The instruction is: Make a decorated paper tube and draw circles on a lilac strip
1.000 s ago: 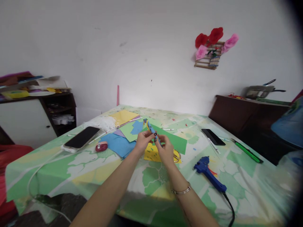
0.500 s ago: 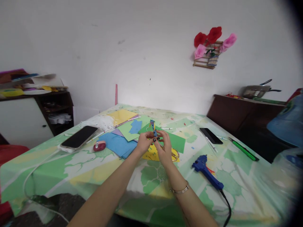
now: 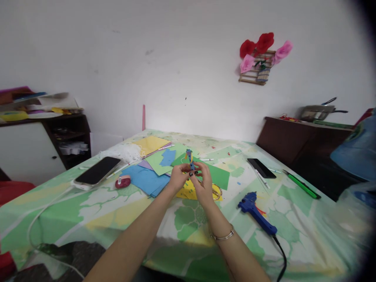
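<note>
A room that looks to be in a home doubles as a craft corner — a flower-patterned cloth (image 3: 117,213) covers the table, strewn with sheets of coloured paper (image 3: 149,180), a blue glue gun (image 3: 257,213) and a green cutter (image 3: 302,186). Red and pink flowers (image 3: 265,42) dress a slatted rack (image 3: 253,77) on the marked white wall (image 3: 147,78). A metal pan (image 3: 315,112) tops the dark cabinet (image 3: 282,141) at right — a household note — while a white-doored cabinet (image 3: 26,147) stands at left, piled with papers (image 3: 55,102).

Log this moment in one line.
left grip: on small blue piece | right grip: on same piece | below: yellow paper | glue gun: on tablecloth
</note>
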`<action>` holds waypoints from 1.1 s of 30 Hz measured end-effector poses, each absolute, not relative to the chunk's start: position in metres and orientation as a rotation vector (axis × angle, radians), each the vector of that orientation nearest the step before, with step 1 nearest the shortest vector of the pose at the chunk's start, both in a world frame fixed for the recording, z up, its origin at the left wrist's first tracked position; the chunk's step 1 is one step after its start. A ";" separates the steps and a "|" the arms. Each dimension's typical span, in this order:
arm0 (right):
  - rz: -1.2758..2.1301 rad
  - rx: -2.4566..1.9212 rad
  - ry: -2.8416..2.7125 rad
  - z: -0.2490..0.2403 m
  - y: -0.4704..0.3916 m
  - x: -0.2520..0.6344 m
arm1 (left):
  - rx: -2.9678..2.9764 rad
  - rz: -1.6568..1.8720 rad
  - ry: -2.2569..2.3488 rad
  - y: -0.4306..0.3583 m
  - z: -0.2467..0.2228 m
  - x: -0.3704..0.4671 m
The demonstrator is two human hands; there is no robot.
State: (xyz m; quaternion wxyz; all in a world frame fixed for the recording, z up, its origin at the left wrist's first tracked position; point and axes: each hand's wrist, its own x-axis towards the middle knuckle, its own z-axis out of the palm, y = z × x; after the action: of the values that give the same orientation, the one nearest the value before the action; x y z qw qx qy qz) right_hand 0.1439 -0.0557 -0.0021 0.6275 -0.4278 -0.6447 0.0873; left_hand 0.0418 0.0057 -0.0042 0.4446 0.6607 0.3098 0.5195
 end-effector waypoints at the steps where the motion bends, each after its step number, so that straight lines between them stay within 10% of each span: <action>1: 0.200 -0.980 -1.479 -0.002 -0.056 0.144 | 1.643 1.286 0.771 0.005 -0.004 0.042; 33: 0.241 -0.922 -1.424 -0.001 -0.056 0.143 | 1.721 1.175 0.870 0.006 -0.005 0.040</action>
State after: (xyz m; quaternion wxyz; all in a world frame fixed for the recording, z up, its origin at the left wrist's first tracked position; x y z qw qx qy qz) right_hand 0.1434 -0.0563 -0.0015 0.6549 -0.4067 -0.6280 0.1065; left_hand 0.0405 0.0058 -0.0052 0.4275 0.6889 0.3484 0.4705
